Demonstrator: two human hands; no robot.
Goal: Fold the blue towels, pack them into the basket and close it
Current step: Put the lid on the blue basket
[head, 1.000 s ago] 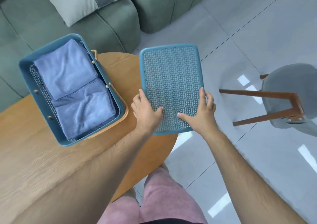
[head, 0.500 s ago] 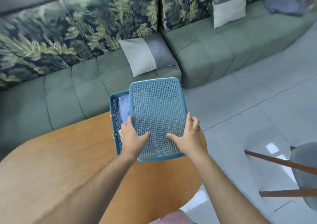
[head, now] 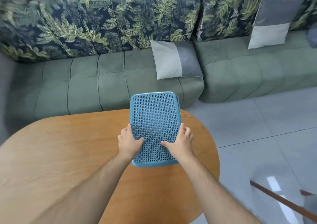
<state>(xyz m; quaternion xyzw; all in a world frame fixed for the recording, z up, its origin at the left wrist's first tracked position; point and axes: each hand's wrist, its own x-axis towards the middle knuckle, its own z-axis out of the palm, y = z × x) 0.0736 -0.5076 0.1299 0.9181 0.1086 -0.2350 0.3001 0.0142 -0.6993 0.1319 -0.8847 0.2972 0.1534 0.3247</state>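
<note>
Open tabletop (head: 68, 146) spreads left of the lid (head: 154, 117); the sofa (head: 103, 90) stands close behind, floor (head: 248, 120) lies right.

We find no legible text, label, brand, number or sign on any surface in view; we note nothing readable.

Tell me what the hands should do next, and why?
Probably press the lid down evenly. It lies over the basket, whose rim peeks out at the far right corner, and the left hand and right hand grip its near sides; whether it has seated cannot be told.
</note>
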